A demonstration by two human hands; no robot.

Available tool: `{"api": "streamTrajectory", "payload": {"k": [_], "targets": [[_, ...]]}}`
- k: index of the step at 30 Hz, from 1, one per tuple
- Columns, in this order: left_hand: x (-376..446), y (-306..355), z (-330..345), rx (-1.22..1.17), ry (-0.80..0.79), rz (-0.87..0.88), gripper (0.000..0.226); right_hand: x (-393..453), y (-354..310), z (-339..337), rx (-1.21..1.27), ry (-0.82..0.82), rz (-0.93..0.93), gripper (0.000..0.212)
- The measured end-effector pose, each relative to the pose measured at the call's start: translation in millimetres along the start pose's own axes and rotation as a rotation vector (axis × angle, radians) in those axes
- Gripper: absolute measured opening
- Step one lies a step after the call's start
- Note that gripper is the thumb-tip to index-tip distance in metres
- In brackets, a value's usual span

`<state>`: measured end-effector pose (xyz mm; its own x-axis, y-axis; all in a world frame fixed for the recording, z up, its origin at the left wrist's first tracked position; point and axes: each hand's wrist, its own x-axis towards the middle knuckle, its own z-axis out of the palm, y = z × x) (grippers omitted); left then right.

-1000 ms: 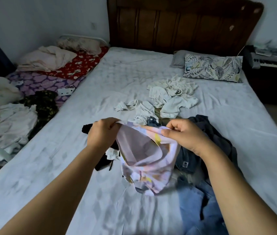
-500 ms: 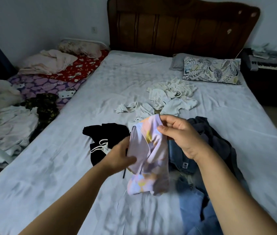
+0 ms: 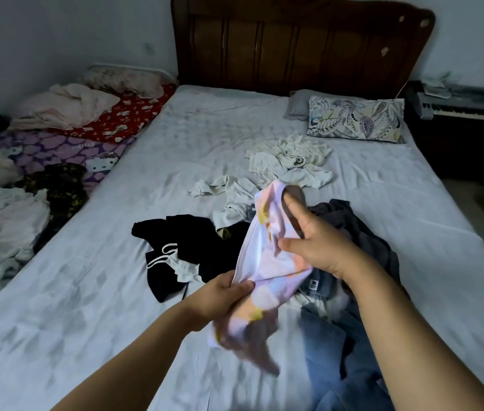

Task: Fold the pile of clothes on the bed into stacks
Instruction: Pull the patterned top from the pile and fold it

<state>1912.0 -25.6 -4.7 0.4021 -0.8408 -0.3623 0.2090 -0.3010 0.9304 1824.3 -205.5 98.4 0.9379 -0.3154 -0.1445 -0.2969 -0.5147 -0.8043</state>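
Pinching the pastel garment (image 3: 267, 262) at its lower edge w/ left hand (image 3: 223, 295); right hand (image 3: 315, 247) holds its upper part, thumb pressed on front, fingers partly spread. It hangs above the bed (image 3: 86, 292), near the foot edge, over the dark pile (image 3: 362, 241). Best: pull it taut & align seams before creasing.

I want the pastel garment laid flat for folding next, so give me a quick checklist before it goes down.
1. Left hand grips the pastel tie-dye patterned garment: ok.
2. Right hand holds its upper end: ok, thumb and fingers on the cloth.
3. Garment spread flat: not ok, bunched, lower end blurred.
4. Bare white bedsheet near the left hand: ok.
5. Black garment with white drawstring and blue jeans lie close by: cannot tell if they will interfere.
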Motion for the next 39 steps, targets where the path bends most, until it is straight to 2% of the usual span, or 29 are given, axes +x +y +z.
{"api": "streamTrajectory", "payload": {"k": [2, 4, 6, 7, 9, 11, 15, 19, 21, 23, 26, 28, 31, 35, 39], "targets": [[0.3, -1.1, 0.8, -0.074, 0.002, -0.004, 0.033, 4.7, 7.5, 6.6, -0.089, 0.006, 0.055, 0.079], [5.6, -3.7, -0.8, 0.075, 0.177, 0.003, 0.035, 12.2, 18.0, 16.8, -0.103, 0.023, 0.063, 0.071], [13.7, -11.2, -7.1, 0.281, 0.473, -0.007, 0.025, 19.4, 28.2, 26.4, -0.113, 0.016, 0.089, 0.063], [16.5, -14.9, -11.7, 0.311, 0.581, -0.013, 0.021, 22.6, 33.9, 30.3, -0.129, -0.001, 0.098, 0.058], [20.2, -24.2, -23.2, 0.287, 0.701, -0.04, 0.025, 28.2, 47.7, 39.5, -0.164, -0.059, 0.136, 0.057], [20.4, -33.7, -33.3, 0.305, 0.74, -0.083, 0.029, 31.3, 64.9, 50.6, -0.207, -0.088, 0.178, 0.059], [18.6, -59.2, -44.5, 0.345, 0.674, -0.168, 0.024, 28.9, 100.4, 75.8, -0.216, -0.123, 0.268, 0.06], [17.3, -101.6, -48.0, 0.395, 0.596, -0.296, 0.02, 12.0, 147.3, 114.0, -0.22, -0.206, 0.399, 0.052], [13.7, -133.9, -49.0, 0.431, 0.512, -0.399, 0.02, -3.0, 171.1, 139.9, -0.206, -0.263, 0.467, 0.044], [10.5, -213.1, -49.7, 0.495, 0.362, -0.569, 0.021, -26.9, 219.7, 207.8, -0.168, -0.382, 0.605, 0.038], [-5.9, -265.2, -43.9, 0.587, 0.189, -0.641, 0.025, -63.6, 247.4, 253.0, -0.22, -0.424, 0.659, 0.037], [-11.7, -270.0, -45.1, 0.661, 0.091, -0.651, 0.027, -75.6, 249.7, 264.8, -0.229, -0.439, 0.635, 0.042], [-15.9, -274.2, -44.4, 0.716, 0.026, -0.651, 0.03, -87.7, 249.6, 281.6, -0.231, -0.396, 0.586, 0.04], [-20.2, -299.6, -33.0, 0.772, 0.002, -0.623, 0.044, -101.7, 261.7, 313.9, -0.246, -0.354, 0.547, 0.038], [-22.7, -324.8, -13.9, 0.855, 0.143, -0.585, 0.034, -110.1, 286.8, 350.6, -0.25, -0.22, 0.503, 0.031]]}}
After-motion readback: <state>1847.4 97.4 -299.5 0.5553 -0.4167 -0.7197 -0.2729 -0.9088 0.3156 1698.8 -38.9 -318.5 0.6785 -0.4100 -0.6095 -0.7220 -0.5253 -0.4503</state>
